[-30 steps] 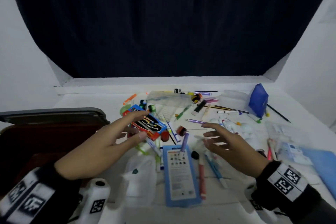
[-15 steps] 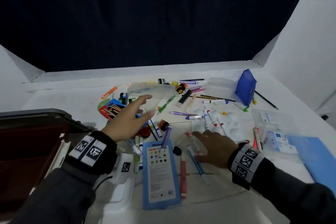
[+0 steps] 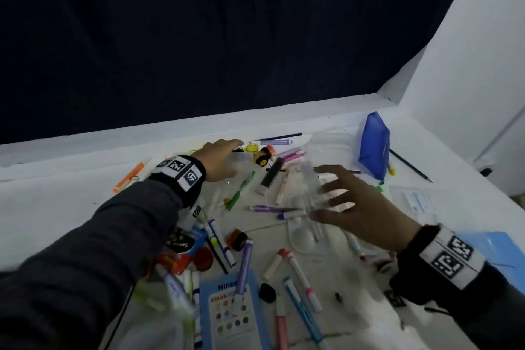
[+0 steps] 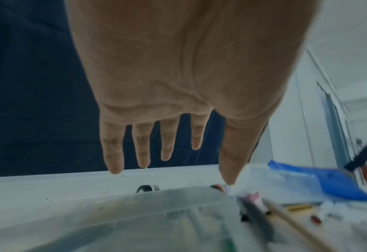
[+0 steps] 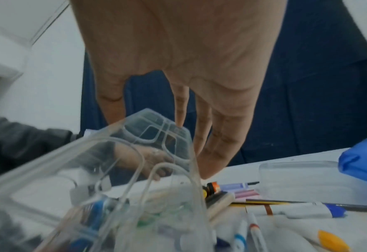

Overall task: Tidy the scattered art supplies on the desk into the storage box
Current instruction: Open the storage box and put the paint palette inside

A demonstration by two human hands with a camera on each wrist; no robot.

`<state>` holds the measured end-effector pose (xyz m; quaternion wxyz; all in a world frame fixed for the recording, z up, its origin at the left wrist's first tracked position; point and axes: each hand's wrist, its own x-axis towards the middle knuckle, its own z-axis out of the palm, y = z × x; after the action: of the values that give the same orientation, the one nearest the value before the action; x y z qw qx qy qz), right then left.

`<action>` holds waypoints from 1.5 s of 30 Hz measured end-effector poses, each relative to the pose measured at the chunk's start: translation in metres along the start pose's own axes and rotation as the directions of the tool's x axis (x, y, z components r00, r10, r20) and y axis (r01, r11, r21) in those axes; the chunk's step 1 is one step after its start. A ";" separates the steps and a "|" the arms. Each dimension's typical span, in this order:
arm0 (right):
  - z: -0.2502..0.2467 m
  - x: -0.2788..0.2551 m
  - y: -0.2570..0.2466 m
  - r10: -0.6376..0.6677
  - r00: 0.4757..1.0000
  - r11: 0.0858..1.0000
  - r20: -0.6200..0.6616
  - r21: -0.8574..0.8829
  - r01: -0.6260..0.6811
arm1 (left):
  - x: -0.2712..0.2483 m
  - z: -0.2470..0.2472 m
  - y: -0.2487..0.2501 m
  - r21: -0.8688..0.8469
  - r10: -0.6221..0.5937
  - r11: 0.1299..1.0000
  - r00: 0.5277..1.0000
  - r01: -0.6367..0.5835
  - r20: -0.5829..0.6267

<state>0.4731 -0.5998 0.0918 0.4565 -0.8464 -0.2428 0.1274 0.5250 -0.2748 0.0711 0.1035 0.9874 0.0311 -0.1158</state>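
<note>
Markers, pens and paint pots lie scattered over the white desk point(image 3: 62, 207). My left hand point(image 3: 224, 156) reaches to the far side and hovers with straight fingers just above a clear plastic case point(image 3: 238, 177). The left wrist view shows that hand point(image 4: 171, 170) empty over the case point(image 4: 167, 213). My right hand point(image 3: 335, 199) has its fingers spread and holds a clear paint palette point(image 3: 302, 199) between thumb and fingers. In the right wrist view the palette point(image 5: 117, 170) is tilted up off the desk against that hand point(image 5: 156, 133). The storage box is out of view.
A blue pouch point(image 3: 373, 145) and a clear lidded tub point(image 3: 329, 140) stand at the far right. A blue colour card point(image 3: 230, 312) lies near me with markers around it. A light blue folder point(image 3: 494, 247) is on the right. A dark curtain hangs behind the desk.
My left hand has reached further out to the clear case. My right hand has come up off the desk with the palette tilted in it. The view has swung right and the storage box has left it.
</note>
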 end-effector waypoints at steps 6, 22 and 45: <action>-0.008 0.013 0.005 0.149 0.970 0.867 -0.192 0.497 -0.035 | 0.052 0.018 -0.001 0.266 0.018 0.963 0.993 -0.049 0.117; 0.008 -0.023 0.046 0.269 0.961 0.611 -0.064 0.783 -0.119 | -0.053 -0.071 0.026 -0.205 0.032 0.967 0.864 -0.154 -0.502; 0.022 -0.162 0.074 -0.069 0.942 0.582 0.328 0.780 -0.229 | -0.369 0.150 0.125 -0.983 -0.334 0.014 0.926 -0.181 -0.175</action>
<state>0.3477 -0.7033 0.0171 0.7383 -0.5225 -0.1906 0.3816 0.1436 -0.4419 0.0402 0.7503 0.6262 0.1762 0.1178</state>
